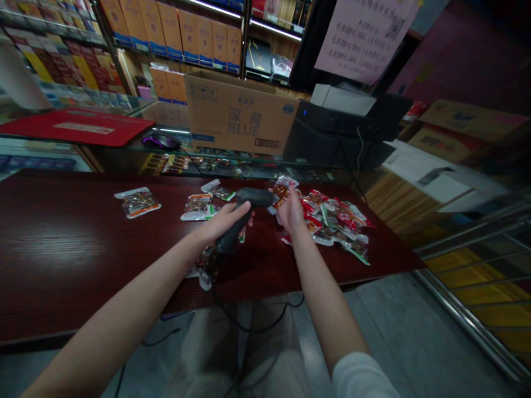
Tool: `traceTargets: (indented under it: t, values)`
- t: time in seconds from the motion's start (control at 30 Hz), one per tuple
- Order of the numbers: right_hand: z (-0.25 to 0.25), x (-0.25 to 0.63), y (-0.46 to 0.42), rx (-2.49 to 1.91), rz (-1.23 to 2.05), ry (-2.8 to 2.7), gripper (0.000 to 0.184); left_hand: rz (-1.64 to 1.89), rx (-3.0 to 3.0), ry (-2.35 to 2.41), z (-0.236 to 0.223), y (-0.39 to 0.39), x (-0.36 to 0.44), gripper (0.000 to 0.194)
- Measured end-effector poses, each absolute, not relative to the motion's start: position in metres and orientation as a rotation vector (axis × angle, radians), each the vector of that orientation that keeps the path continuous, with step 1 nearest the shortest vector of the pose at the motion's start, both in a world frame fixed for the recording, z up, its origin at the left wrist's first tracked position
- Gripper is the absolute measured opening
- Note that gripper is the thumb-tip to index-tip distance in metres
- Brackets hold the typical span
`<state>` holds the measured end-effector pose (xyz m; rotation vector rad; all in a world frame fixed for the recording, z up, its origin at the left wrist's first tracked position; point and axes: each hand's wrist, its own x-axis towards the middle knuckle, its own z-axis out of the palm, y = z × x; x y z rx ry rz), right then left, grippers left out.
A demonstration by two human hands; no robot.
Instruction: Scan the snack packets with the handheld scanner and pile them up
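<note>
My left hand is closed around the grip of a black barcode scanner, whose head points right. My right hand pinches a small orange-brown snack packet just in front of the scanner's head. Both hands hover over a dark red wooden counter. A pile of several snack packets lies right of my right hand. Other packets lie left of the scanner, one apart further left. The scanner's black cable hangs off the counter's front edge.
Behind the counter runs a glass case with a computer mouse, a red mat and a cardboard box. A black register and printer stand at the right. Shelves of boxed goods fill the back wall.
</note>
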<state>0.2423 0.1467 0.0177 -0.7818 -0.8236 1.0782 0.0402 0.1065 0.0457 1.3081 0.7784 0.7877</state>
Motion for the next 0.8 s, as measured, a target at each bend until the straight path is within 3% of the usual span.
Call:
traceTargets:
  t: [0.1, 0.23, 0.43, 0.57, 0.8]
  values:
    - [0.018, 0.267, 0.149, -1.120, 0.577, -0.987, 0.032, 0.658, 1.316, 0.822, 0.062, 0.108, 0.021, 0.058]
    - [0.021, 0.305, 0.146, -1.552, 0.047, -1.093, 0.056, 0.417, 1.247, 0.873, 0.080, 0.109, -0.009, 0.052]
    - [0.019, 0.320, 0.138, -1.904, -0.143, -1.114, 0.069, 0.142, 1.268, 0.898, 0.064, 0.116, -0.009, 0.051]
    - [0.016, 0.316, 0.136, -1.987, -0.317, -1.046, 0.072, 0.276, 1.236, 0.951, 0.053, 0.126, -0.002, 0.052]
    - [0.020, 0.305, 0.133, -1.802, -0.420, -1.154, 0.049, 0.535, 1.186, 0.981, 0.056, 0.132, -0.006, 0.049]
